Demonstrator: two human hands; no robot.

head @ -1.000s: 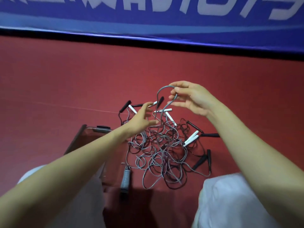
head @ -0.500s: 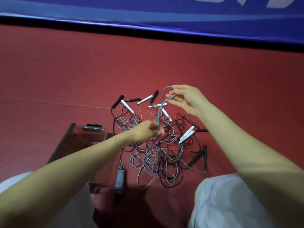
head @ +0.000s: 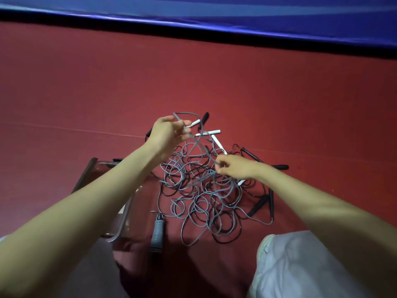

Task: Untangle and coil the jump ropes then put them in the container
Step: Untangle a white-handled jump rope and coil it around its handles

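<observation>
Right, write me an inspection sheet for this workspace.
Surface: red floor, faint line across it.
Job's things: tangled ropes, grey and black cords, white and black handles, one ribbed grey handle; clear container left of the pile, partly behind the left forearm.
Clutter: nothing seen.
Hands: left hand grips a raised grey rope; right hand pinches it lower down.
Cables: nothing seen besides the ropes.
Surroundings: blue banner beyond; light-clad knee near.
</observation>
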